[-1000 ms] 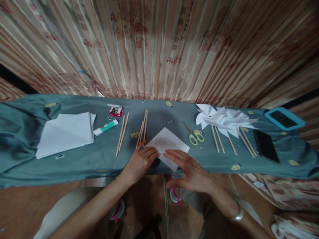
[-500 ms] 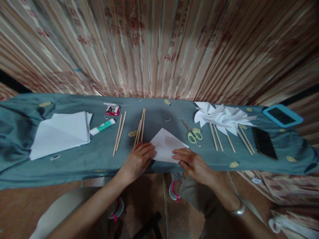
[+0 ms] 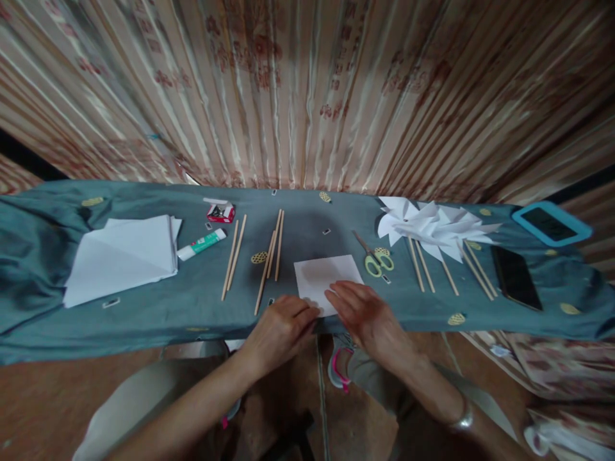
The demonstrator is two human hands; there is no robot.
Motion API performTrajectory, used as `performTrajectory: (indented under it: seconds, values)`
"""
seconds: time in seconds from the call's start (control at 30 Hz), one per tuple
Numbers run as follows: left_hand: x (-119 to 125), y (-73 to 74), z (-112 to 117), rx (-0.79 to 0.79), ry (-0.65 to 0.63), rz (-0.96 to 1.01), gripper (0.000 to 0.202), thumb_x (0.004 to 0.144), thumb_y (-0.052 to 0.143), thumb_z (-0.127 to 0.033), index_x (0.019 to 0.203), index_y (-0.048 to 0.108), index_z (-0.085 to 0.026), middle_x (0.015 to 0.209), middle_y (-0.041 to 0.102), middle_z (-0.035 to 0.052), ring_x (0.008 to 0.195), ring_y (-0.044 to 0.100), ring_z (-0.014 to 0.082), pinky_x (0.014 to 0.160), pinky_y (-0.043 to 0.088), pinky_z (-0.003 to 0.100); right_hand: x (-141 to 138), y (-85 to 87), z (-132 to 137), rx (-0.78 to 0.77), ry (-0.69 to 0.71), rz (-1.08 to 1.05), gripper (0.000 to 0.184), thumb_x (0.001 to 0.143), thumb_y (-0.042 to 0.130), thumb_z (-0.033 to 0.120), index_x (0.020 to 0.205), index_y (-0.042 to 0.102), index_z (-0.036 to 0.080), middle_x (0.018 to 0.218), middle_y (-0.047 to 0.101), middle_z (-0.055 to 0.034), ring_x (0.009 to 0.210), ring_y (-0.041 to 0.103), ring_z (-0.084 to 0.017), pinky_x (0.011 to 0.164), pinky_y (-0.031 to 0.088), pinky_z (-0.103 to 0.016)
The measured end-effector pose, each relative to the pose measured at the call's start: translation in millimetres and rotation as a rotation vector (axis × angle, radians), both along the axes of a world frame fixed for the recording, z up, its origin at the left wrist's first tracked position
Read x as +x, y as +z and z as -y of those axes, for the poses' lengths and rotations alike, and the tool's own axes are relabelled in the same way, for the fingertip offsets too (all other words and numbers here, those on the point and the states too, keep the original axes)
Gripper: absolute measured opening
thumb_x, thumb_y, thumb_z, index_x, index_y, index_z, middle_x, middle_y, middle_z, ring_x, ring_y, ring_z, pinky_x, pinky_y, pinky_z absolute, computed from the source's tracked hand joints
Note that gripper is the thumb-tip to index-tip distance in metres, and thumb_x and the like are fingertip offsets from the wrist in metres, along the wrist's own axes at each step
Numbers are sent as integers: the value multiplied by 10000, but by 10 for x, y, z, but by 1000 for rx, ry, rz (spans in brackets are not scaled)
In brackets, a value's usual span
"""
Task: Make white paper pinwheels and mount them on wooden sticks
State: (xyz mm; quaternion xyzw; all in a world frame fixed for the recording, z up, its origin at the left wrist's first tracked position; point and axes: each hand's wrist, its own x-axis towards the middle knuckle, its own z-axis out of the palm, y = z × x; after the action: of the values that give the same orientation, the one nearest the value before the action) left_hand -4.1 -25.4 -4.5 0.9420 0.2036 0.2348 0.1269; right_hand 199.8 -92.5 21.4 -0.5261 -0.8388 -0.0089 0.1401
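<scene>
A white square of paper (image 3: 323,276) lies flat on the teal cloth (image 3: 192,301) near its front edge. My left hand (image 3: 281,328) rests at the paper's near left corner, fingers bent and pressing on the edge. My right hand (image 3: 365,314) lies flat over the paper's near right part, fingers stretched out. Several wooden sticks (image 3: 269,253) lie just left of the paper, one of them slanting toward my left hand.
A stack of white paper (image 3: 122,256), a glue stick (image 3: 202,244) and a small red box (image 3: 220,211) lie at the left. Green scissors (image 3: 375,257), finished paper pinwheels (image 3: 432,227), a black phone (image 3: 514,276) and a blue-cased device (image 3: 550,224) lie right. A curtain hangs behind.
The paper, a diamond and then a folded triangle, now lies as a square aligned with the table edge. Both hands moved closer together at its near edge. One stick shifted nearer.
</scene>
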Motion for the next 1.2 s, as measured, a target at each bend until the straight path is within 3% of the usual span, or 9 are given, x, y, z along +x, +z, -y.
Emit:
performTrajectory:
  seconds: [0.07,0.17,0.33,0.53,0.67,0.8,1.0,1.2]
  values:
    - [18,-27,0,-128,-13,-8,232,916,517,-307,1065,620,-162,963,689,80,858,631,199,754,513,333,-21,-64,-26,-47,-7,12,273,875,467,89,1093,625,133,1065,677,-151,993,600,-272,839,521,-427]
    - [-22,-77,-102,-205,87,-54,354,909,518,-400,1167,581,-167,1142,659,100,1064,591,241,954,463,435,43,-174,-54,-38,-16,-19,256,865,469,71,1059,631,115,1027,683,-147,943,606,-260,805,537,-417]
    - [-223,-202,-363,-115,264,-73,407,965,375,-354,1247,536,-109,1270,591,149,1234,489,273,1026,427,481,57,-288,-64,24,31,-126,312,879,434,52,1132,600,126,1072,678,-122,1006,588,-240,867,527,-401]
    - [-495,-292,-543,-17,334,-50,369,941,392,-255,1235,539,-87,1325,536,178,1313,408,294,1075,378,517,-91,-342,-70,41,115,-176,304,901,434,77,1154,594,132,1109,672,-114,1045,573,-239,884,524,-393]
    - [-496,-249,-487,-24,209,-22,394,871,427,-121,1244,548,-163,1341,534,125,1330,381,274,1095,343,527,-83,-385,-40,34,80,-203,298,909,430,91,1143,609,135,1126,665,-127,1020,562,-247,849,531,-415]
    - [-380,-191,-402,-114,106,-87,403,853,451,-107,1235,559,-179,1296,574,106,1255,467,248,1089,341,511,-44,-417,-10,-6,46,-310,281,928,441,136,1145,620,153,1108,678,-106,974,566,-227,848,527,-397]
    - [-260,-119,-438,-206,139,-89,382,869,440,-167,1233,552,-134,1178,629,118,1120,541,250,1029,383,488,-12,-388,-61,-111,-183,-649,216,937,501,254,1026,684,182,931,721,-59,891,635,-185,821,510,-324]
    - [-183,-96,-516,-251,161,-44,385,876,418,-202,1230,561,-146,1074,652,104,1039,558,245,972,411,468,20,-399,-178,-229,-435,-904,301,909,513,404,945,723,192,847,723,-29,799,658,-187,727,505,-280]
